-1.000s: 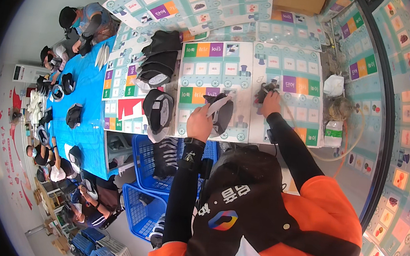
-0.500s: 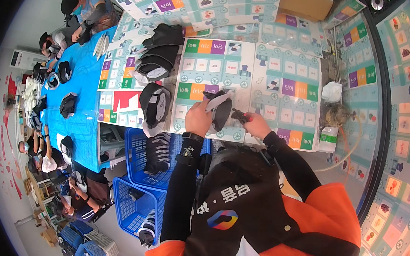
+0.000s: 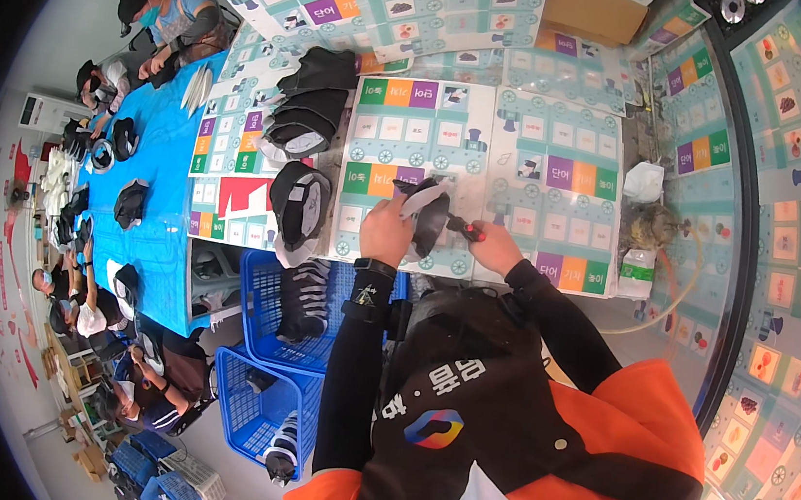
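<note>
**Dark cap held over a patterned table mat**

Dark fabric, with a pale grey lining showing, makes up the cap [image 3: 426, 216] that sits between both hands at the near edge of the table. The left hand [image 3: 387, 232] is curled closed around the cap's left side, a black watch on its wrist. The right hand [image 3: 495, 247] is closed on a small tool with a dark handle and red tip [image 3: 466, 227], whose end touches the cap's right edge. Both forearms wear long black sleeves and come up from an orange and black vest.

Under the cap lies a pale teal printed play mat with coloured squares [image 3: 549, 139] covering the table. Just left of the left hand rests another dark cap turned lining-up [image 3: 299, 208], and beyond it a stack of dark caps [image 3: 306, 108]. To the right of the mat stand a white crumpled bag [image 3: 644, 181] and a small green and white bottle [image 3: 635, 271]. Below the table edge, a blue plastic crate [image 3: 270, 307] holds more caps, with a second blue crate [image 3: 258, 401] nearer the floor. Along the long blue table [image 3: 151, 224] on the left, other people sit with caps.
</note>
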A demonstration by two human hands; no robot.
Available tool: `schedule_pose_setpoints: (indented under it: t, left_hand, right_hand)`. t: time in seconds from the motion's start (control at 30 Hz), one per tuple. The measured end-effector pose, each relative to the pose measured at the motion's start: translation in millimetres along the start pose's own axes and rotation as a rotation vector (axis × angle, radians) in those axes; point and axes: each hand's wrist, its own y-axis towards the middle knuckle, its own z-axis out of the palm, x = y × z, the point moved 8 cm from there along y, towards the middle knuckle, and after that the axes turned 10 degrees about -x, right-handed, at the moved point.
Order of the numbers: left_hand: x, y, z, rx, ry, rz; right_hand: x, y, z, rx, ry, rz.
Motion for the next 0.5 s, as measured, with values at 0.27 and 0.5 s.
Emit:
schedule_pose_setpoints:
  t: [0.27,0.5]
  left_hand:
    - [1.6,-7.4,1.4,-0.003,0.007,-0.006]
    - [2.3,-12.6,-1.8,-0.010,-0.013,-0.020]
  right_hand:
    - [1.2,1.8,-1.9,-0.026,0.053,0.017]
    - [2.7,4.2,2.9,0.037,0.066,-0.031]
